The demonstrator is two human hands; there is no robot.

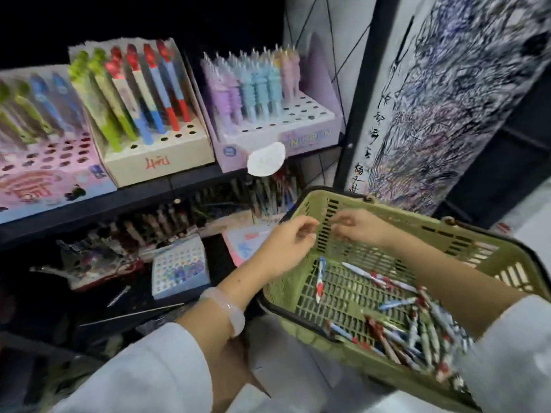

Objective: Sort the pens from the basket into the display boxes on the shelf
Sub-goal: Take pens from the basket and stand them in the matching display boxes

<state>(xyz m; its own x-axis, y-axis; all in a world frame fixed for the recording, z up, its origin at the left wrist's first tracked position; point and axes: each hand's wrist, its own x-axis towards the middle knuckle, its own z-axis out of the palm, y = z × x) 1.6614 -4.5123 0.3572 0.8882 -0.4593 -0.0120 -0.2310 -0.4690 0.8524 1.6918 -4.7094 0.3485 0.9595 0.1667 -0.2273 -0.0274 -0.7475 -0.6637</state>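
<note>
Pens [417,320] lie loose in the green basket [465,234], most piled in its near right corner, a few scattered on the slatted bottom, one red-white-blue pen [319,278] lying alone toward the left wall. Basket sits tilted at lower right, beside the shelf [167,189]. Both hands are raised over the basket's far left corner, fingertips close together. Left hand [286,245] has fingers curled, thumb and forefinger pinched; right hand [357,226] likewise curled and pinched toward it. Something small seems held between them but it is too blurred to tell what, so grip unclear. Left wrist wears a pale bracelet [226,308]; both arms in white sleeves [155,368].

On the upper shelf, three display boxes in a row: pink box [53,174] at left with green and blue pens and many open holes; cream box [161,162] in the middle with green, red and blue pens at its back; lilac box [268,138] at right with purple, blue and pink pens, front rows of holes open. A white tag [265,159] hangs at the lilac box's front edge. Lower shelf, dim: more pens in rows, a small white holed box [179,269], a loose pen beside it. Right of the shelf, a panel [447,99] covered in ink scribbles
</note>
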